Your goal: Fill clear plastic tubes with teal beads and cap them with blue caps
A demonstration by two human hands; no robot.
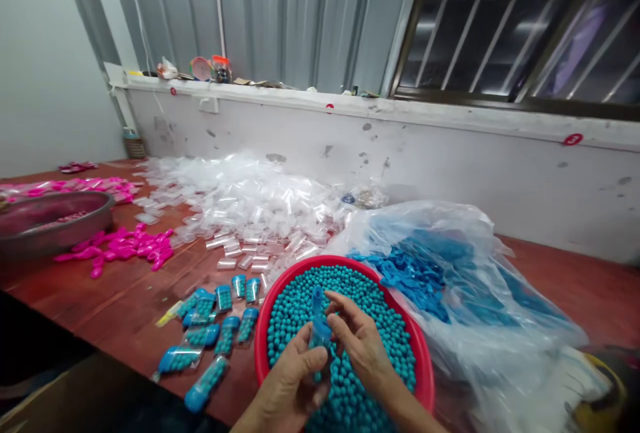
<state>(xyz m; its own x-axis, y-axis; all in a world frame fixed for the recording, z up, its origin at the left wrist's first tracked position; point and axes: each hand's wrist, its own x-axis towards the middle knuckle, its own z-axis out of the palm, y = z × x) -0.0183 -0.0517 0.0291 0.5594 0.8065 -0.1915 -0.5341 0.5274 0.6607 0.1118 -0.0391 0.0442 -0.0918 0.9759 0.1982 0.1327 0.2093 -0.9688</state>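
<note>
My left hand [295, 373] is closed around a small clear plastic bottle with a blue cap [320, 332], held upright over the beads. A narrow blue piece [317, 300] stands up from the cap. Beside it is my right hand [357, 340], fingers bent and apart, its fingertips close to the cap; whether they touch it I cannot tell. Below both hands, a red basin [425, 373] is filled with round teal beads [395, 326]. Several bead-filled bottles with blue caps [225, 296] lie or stand left of the basin.
Clear empty tubes [240, 200] form a big heap behind the basin. To the right, a plastic bag [475, 273] holds blue caps [415, 273]. Pink pieces [133, 246] and a grey basin [55, 233] are at the left. A white wall [440, 160] bounds the red table [135, 300].
</note>
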